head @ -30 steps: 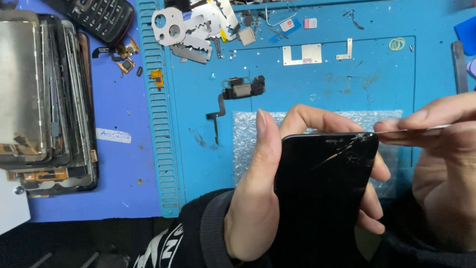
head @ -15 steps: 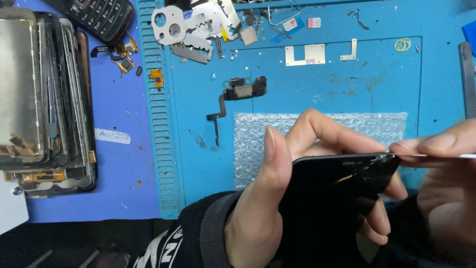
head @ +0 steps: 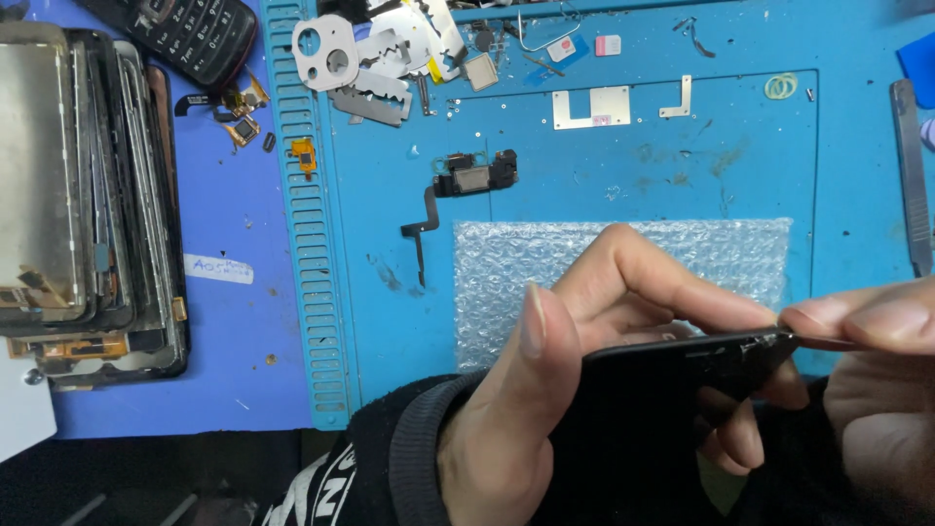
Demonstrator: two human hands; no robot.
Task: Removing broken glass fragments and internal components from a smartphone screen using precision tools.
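My left hand (head: 545, 390) grips a black phone with a cracked screen (head: 662, 409), thumb along its left side and fingers wrapped behind it. The phone is tilted nearly edge-on to the camera above a sheet of bubble wrap (head: 623, 263). At the right, my right hand (head: 877, 390) pinches a thin flat tool (head: 828, 342) whose tip meets the phone's cracked top right corner.
A blue repair mat (head: 604, 166) carries a flex-cable part (head: 458, 190), metal plates and brackets (head: 589, 107), small scraps (head: 390, 58) and a grey spudger (head: 911, 175). A stack of phone screens (head: 88, 205) and a black keypad phone (head: 190, 34) lie at the left.
The phone has tipped flatter, more edge-on, and shifted right and down with my left hand. My right hand stays with the tool at the cracked corner.
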